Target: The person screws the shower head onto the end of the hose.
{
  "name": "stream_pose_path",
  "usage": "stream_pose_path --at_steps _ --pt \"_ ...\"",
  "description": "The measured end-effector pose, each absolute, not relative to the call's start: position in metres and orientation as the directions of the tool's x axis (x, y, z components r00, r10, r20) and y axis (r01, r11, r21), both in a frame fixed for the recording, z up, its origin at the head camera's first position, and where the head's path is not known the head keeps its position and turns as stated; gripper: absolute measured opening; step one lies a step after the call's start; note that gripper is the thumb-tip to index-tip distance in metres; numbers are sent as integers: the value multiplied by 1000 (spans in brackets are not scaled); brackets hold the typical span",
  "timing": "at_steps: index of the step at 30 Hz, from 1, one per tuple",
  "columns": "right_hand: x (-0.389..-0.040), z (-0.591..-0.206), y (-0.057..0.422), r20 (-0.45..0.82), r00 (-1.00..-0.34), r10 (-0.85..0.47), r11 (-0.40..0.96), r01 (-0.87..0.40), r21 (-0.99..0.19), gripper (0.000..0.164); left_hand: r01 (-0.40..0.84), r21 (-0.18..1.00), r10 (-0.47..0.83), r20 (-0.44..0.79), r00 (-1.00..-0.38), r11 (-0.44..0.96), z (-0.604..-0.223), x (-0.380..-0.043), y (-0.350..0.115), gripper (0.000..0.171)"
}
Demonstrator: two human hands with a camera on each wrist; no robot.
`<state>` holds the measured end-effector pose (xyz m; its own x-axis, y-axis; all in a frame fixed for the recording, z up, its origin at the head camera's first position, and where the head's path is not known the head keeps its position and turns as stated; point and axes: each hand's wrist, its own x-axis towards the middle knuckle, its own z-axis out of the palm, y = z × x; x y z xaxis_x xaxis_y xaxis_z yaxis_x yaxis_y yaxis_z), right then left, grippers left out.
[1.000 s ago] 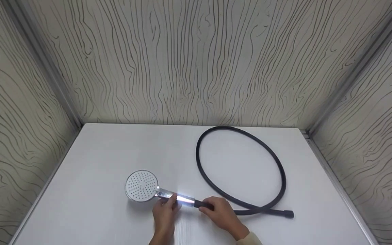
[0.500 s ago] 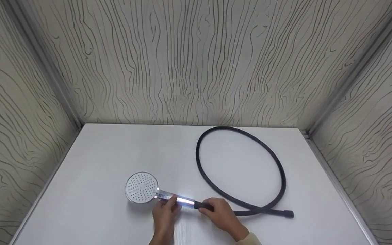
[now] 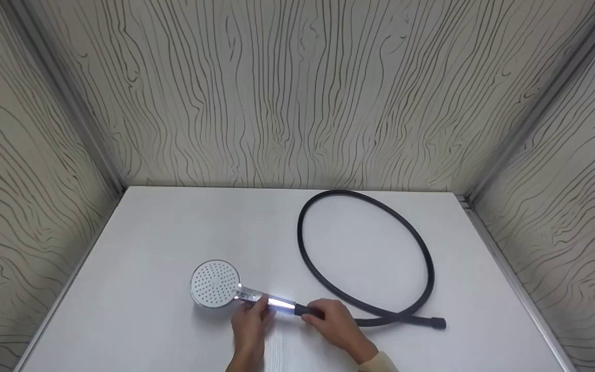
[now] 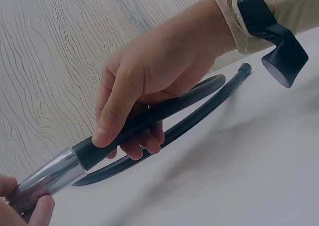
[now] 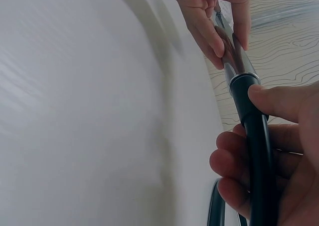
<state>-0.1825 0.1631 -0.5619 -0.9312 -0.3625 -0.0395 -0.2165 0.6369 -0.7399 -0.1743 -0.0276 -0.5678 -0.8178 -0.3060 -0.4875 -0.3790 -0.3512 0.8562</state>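
A chrome shower head [image 3: 215, 283] with a round, perforated white face is held just over the table at the left of centre in the head view. My left hand [image 3: 249, 323] grips its shiny handle [image 3: 281, 304]. Around the black end fitting of a shower hose [image 3: 428, 258], my right hand [image 3: 334, 323] curls its thumb and fingers. That fitting [image 5: 244, 99] meets the bottom of the chrome handle [image 5: 238, 61] in the right wrist view, with no gap showing. In the left wrist view, the right thumb presses on the black fitting [image 4: 89, 152].
The hose loops over the right half of the white table [image 3: 163, 222] and crosses itself near its free end [image 3: 438, 323]. Wood-patterned panels [image 3: 277, 93] rise behind and on both sides. A metal strip [image 3: 514, 294] borders the table's right edge.
The shower head dips slightly, then rises a little. Both hands keep their holds in nearly the same place, and the hose loop stays put.
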Motion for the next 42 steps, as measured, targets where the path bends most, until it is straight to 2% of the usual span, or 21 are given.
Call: stream_pose_path --at_steps 17,36,42 --pt "-180 -561 163 -46 -928 -369 641 -219 -736 23 -393 852 -305 -498 -812 -346 -568 -172 -27 54" --pt "-175 -567 159 -124 -933 -339 666 -145 -732 17 -472 820 -219 -550 -806 -322 -576 -166 -33 60" --pt "-176 -566 159 -105 -931 -350 667 -169 -725 16 -473 808 -216 -561 -799 -350 -576 -166 -34 61"
